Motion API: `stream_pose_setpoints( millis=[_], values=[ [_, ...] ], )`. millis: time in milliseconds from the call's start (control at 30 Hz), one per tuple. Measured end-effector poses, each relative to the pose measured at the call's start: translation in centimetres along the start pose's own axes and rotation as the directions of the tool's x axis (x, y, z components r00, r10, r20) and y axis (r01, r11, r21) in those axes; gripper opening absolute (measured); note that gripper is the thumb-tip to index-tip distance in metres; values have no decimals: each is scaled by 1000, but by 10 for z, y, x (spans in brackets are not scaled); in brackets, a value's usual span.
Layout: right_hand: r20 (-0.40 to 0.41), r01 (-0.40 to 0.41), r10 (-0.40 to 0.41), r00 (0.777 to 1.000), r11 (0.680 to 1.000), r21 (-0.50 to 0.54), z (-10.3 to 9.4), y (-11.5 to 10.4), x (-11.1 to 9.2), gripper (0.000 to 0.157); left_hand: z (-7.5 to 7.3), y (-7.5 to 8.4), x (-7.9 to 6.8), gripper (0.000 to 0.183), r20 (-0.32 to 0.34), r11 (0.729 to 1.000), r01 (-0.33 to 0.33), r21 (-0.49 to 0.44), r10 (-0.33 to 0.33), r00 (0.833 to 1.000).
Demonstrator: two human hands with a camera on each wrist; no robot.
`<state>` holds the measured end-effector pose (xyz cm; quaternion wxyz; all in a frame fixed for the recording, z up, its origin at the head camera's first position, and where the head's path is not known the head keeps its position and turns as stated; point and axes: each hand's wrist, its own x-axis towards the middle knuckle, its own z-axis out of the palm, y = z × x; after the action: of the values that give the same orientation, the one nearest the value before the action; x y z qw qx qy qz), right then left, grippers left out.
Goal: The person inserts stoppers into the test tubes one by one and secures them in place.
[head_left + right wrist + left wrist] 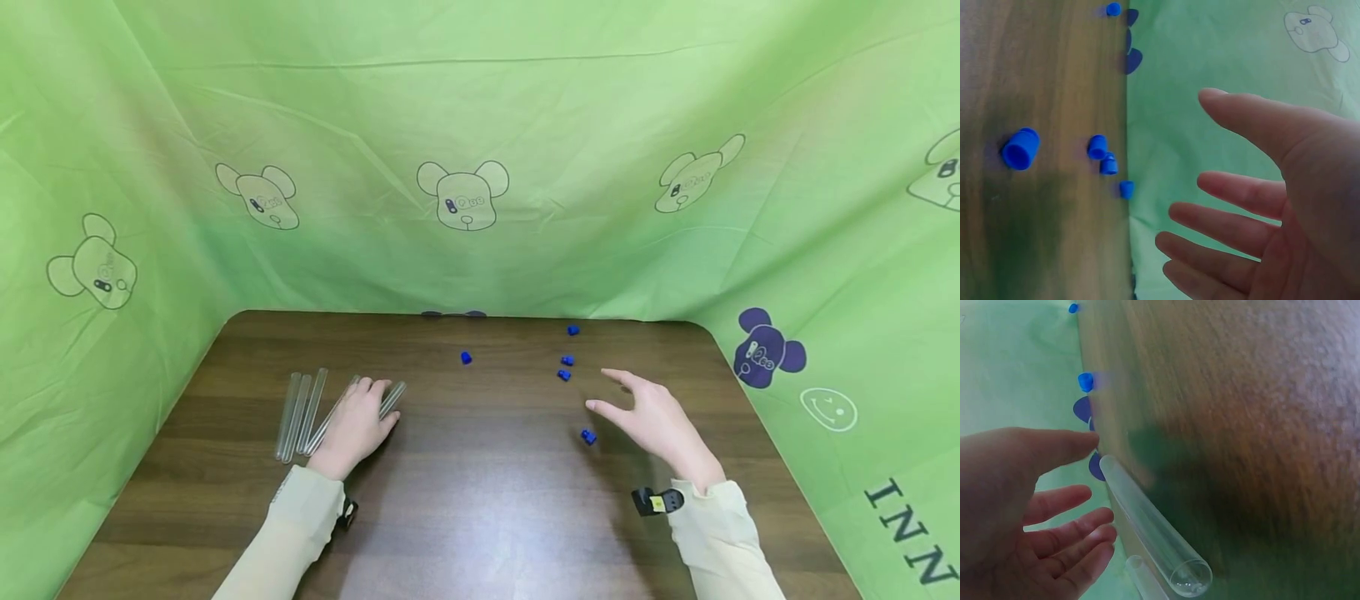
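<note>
My left hand (354, 427) is over the clear test tubes on the left of the table, its fingers loosely bent and apart. One test tube (393, 400) slants out past the thumb side; in the left wrist view this tube (1154, 525) lies beyond the fingertips, its open mouth toward the camera. My right hand (663, 421) is held with thumb and fingers spread, nothing between them. Nearest to it is a blue cap (588, 437), which shows its hollow end in the right wrist view. Two more blue caps (565, 375) lie close together beyond it.
Several test tubes (285, 417) lie roughly side by side left of my left hand. Toward the back edge are a blue cap (466, 357) near the middle and another blue cap (573, 330) farther right. Green printed cloth (465, 108) surrounds the brown wooden table (480, 500).
</note>
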<state>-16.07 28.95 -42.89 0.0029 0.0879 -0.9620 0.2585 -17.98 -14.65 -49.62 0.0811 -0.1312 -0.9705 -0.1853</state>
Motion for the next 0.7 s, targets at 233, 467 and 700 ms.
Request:
stream_pose_setpoints(
  millis=[233,467,700],
  values=[
    [36,19,-20,999,1000,23,10,6,-4,61,5,-1,1,44,10,999,22,-36,-22,1000],
    [89,15,-18,996,999,39,25,15,-6,33,5,3,3,40,-1,999,10,-52,-11,1000],
    [109,0,-5,994,999,46,35,16,-11,25,9,5,3,36,35,999,32,-40,-31,999]
  ],
)
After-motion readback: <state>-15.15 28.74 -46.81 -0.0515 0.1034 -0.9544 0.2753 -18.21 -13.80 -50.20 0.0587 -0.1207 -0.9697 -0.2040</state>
